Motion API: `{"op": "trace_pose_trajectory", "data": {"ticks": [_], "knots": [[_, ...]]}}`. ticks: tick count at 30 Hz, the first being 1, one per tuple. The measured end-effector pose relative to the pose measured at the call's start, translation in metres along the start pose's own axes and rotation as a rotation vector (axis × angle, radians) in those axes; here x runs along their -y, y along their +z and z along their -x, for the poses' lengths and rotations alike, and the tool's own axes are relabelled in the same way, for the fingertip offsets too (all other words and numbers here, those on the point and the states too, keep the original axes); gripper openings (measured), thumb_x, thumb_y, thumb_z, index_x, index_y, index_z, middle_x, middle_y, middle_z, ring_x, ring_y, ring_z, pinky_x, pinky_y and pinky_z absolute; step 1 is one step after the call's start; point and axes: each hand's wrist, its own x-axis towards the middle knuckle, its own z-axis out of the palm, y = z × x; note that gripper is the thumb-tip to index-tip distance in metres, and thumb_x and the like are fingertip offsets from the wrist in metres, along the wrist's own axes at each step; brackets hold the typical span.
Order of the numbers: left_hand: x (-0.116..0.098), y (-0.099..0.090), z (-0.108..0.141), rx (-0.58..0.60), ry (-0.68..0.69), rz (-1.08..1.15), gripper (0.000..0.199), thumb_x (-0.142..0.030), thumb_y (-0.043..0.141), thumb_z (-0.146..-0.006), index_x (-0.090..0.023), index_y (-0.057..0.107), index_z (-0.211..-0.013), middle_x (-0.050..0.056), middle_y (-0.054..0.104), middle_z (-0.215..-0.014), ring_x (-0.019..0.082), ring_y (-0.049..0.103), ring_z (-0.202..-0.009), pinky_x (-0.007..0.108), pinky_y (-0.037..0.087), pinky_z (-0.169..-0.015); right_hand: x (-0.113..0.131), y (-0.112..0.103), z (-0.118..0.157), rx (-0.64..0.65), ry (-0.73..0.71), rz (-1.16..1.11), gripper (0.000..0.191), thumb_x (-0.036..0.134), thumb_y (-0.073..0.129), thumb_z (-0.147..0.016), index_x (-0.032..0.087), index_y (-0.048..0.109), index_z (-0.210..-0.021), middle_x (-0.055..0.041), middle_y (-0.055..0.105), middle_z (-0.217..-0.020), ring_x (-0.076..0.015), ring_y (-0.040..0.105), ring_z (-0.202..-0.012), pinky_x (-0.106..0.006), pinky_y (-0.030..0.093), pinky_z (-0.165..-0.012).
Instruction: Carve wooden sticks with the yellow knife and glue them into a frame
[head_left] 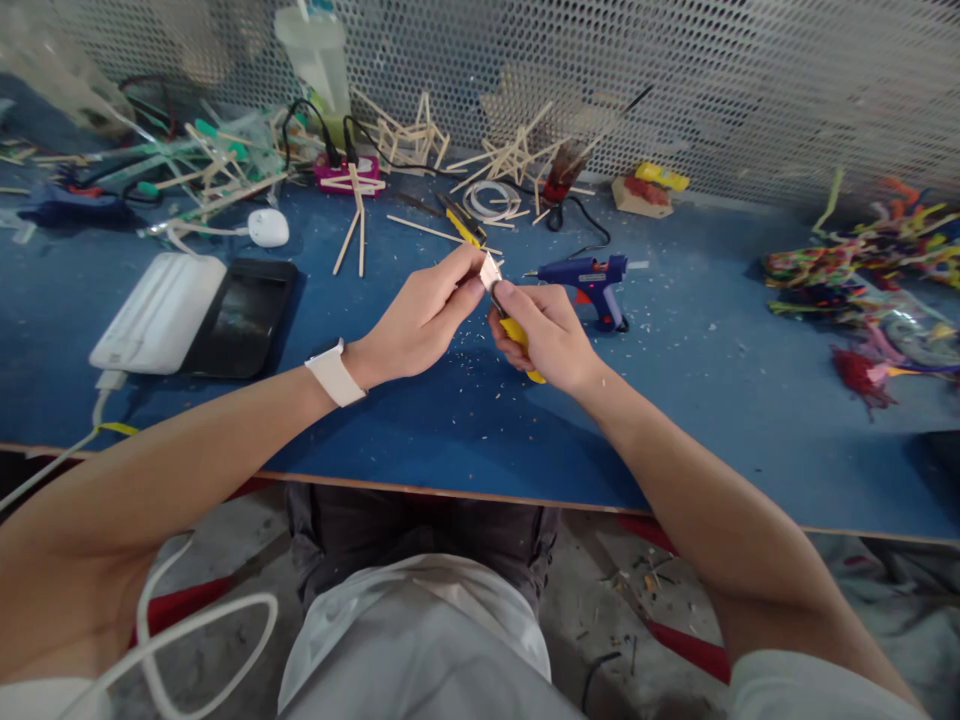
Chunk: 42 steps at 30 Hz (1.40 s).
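In my right hand (pixel 551 335) is a yellow utility knife (pixel 516 335), gripped round its handle with the thumb near the top. Its bright blade (pixel 490 270) points up and away from me, right at the fingertips of my left hand (pixel 427 315). Those fingers are pinched together; whatever small piece lies between them is hidden by the fingers and blade. Just right of my hands lies a blue glue gun (pixel 592 280), nozzle towards them. Small pale shavings (pixel 480 400) are scattered on the blue table (pixel 675 400) beneath.
A second yellow cutter (pixel 461 222) and a coil of white cable (pixel 491 200) lie beyond my hands. Stick frames (pixel 356 220) stand around a pink power adapter (pixel 347 175). To the left are a white power bank (pixel 157 310) and a black phone (pixel 244 318); coloured yarn (pixel 840 260) lies right.
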Motion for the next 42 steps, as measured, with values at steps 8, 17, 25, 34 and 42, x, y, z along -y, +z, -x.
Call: {"op": "trace_pose_trajectory", "data": {"ticks": [8,17,25,34,42], "knots": [[-0.0020,-0.0011,-0.0006,-0.012,0.019,-0.022,0.050,-0.071,0.041,-0.121,-0.027,0.059,-0.108,0.003,0.065,-0.087,0.021,0.064,-0.075,0.038,0.055,-0.075,0.0027,0.0013,-0.0001,0.017,0.042,-0.072,0.070,0.085,0.067,-0.105,0.024,0.058,-0.071,0.0068,0.043,-0.049,-0.0085,0.035,-0.037,-0.024,0.029,-0.034],[-0.0045,0.0000,0.0000,-0.033,0.028,-0.041,0.049,-0.066,0.041,-0.123,-0.026,0.059,-0.101,0.002,0.064,-0.083,0.019,0.063,-0.071,0.036,0.052,-0.069,0.0011,0.0066,0.0015,-0.024,0.020,-0.094,0.072,0.087,0.067,-0.104,0.024,0.057,-0.070,0.0065,0.042,-0.049,-0.0083,0.034,-0.038,-0.024,0.028,-0.034],[-0.0063,0.0019,-0.0005,-0.075,0.048,-0.072,0.046,-0.057,0.044,-0.124,-0.024,0.056,-0.094,0.000,0.058,-0.078,0.017,0.055,-0.068,0.034,0.048,-0.066,-0.0007,0.0086,0.0016,-0.047,-0.013,-0.081,0.074,0.088,0.065,-0.105,0.025,0.055,-0.067,0.0062,0.042,-0.050,-0.0078,0.034,-0.039,-0.025,0.028,-0.035],[-0.0066,-0.0015,-0.0009,-0.090,-0.008,0.007,0.043,-0.052,0.044,-0.126,-0.024,0.062,-0.099,-0.001,0.057,-0.076,0.015,0.054,-0.065,0.033,0.044,-0.066,-0.0022,0.0053,0.0000,-0.141,-0.024,-0.041,0.074,0.087,0.065,-0.105,0.024,0.055,-0.068,0.0065,0.042,-0.049,-0.0079,0.036,-0.037,-0.025,0.028,-0.035],[0.0019,0.0030,-0.0002,-0.040,0.010,0.029,0.033,-0.048,0.047,-0.125,-0.025,0.061,-0.106,0.000,0.062,-0.082,0.016,0.059,-0.068,0.033,0.048,-0.067,-0.0060,0.0035,-0.0009,-0.060,-0.106,0.030,0.076,0.086,0.062,-0.108,0.024,0.056,-0.065,0.0056,0.043,-0.048,-0.0082,0.040,-0.039,-0.025,0.028,-0.036]]}}
